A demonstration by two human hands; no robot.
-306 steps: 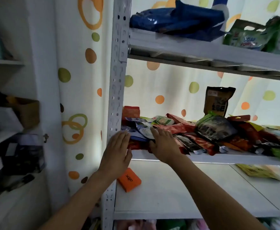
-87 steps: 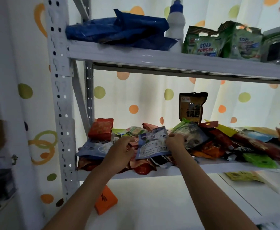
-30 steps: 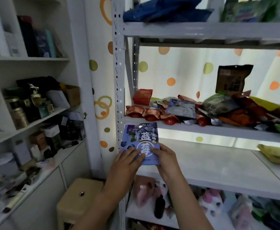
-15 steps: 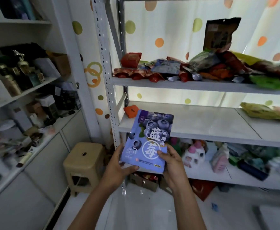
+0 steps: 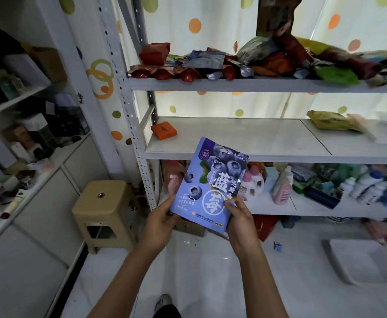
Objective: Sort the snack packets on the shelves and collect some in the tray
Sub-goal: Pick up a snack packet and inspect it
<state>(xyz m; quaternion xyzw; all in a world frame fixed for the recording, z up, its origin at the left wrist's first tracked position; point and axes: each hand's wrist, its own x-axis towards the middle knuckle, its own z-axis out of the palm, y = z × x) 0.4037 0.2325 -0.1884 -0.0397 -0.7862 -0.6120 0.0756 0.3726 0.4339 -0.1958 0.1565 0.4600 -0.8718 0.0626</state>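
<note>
Head view: the blueberry packet (image 5: 212,185) is held upright in front of the shelves (image 5: 256,154), its lower corners pinched between the left hand (image 5: 161,218) and right hand (image 5: 239,216), fingers curled behind, thumbs on the front. It is purple-blue with printed blueberries and white characters. A grey tray (image 5: 369,262) lies on the floor, lower right.

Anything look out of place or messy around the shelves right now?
Yes. The snack packets lie in a jumbled heap on the upper shelf, some overhanging its front edge. A small blue packet lies loose on the floor. The blueberry packet, held by both hands, looks intact.
</note>
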